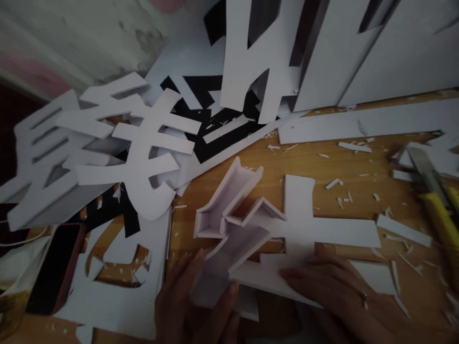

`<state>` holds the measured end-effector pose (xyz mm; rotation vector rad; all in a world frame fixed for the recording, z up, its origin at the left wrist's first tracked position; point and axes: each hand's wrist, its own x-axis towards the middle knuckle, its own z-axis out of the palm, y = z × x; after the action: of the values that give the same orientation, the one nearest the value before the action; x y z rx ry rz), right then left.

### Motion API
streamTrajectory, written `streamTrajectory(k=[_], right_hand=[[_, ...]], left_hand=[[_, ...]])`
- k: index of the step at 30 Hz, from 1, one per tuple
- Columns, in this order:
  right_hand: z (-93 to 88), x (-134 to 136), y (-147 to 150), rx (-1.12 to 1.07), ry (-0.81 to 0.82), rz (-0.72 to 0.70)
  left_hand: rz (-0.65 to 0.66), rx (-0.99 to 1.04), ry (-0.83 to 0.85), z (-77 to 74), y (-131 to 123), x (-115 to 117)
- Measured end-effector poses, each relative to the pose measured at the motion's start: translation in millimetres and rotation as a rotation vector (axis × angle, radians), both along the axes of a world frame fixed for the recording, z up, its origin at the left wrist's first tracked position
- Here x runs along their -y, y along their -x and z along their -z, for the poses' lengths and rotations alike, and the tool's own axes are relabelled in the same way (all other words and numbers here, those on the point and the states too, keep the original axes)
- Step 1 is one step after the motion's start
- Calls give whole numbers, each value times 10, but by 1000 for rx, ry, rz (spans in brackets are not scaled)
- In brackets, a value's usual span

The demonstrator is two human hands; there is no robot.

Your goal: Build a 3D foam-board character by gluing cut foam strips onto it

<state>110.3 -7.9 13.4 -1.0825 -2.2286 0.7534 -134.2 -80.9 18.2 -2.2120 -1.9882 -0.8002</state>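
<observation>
My left hand (197, 306) is curled around the lower part of a white foam-board piece (247, 239) with raised side walls, its thumb on the near side and fingers on the far left. Right beside and touching it is a flat white foam-board cut-out (299, 224) with projecting bars. My right hand (337, 291), a ring on one finger, lies over the near edge of this cut-out with fingers closed together on it; its thumb is hidden. Whether the two pieces are joined cannot be made out.
White cut-out characters (148, 153) are heaped at left, beside a phone (53, 267) and a cut sheet (118, 306). Large white panels (344, 52) stand at the back. A yellow utility knife (435, 210) lies at right among scraps (405, 231) on the wooden table (272, 162).
</observation>
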Motion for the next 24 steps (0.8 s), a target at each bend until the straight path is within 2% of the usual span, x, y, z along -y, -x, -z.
streamTrajectory(k=[3,8,14,24], right_hand=[[-64,-40,12,21,-3,-39],[-156,-21,109,62,-43,29],[0,50,166,-47,-174,50],[56,69,170,-67,-151,103]], left_hand=[[7,32,8,-41,-39,-27],[-15,129,46,-129,-161,-49],[-27,168,1,-95,-195,-2],[3,143,-36,-65,-191,-6]])
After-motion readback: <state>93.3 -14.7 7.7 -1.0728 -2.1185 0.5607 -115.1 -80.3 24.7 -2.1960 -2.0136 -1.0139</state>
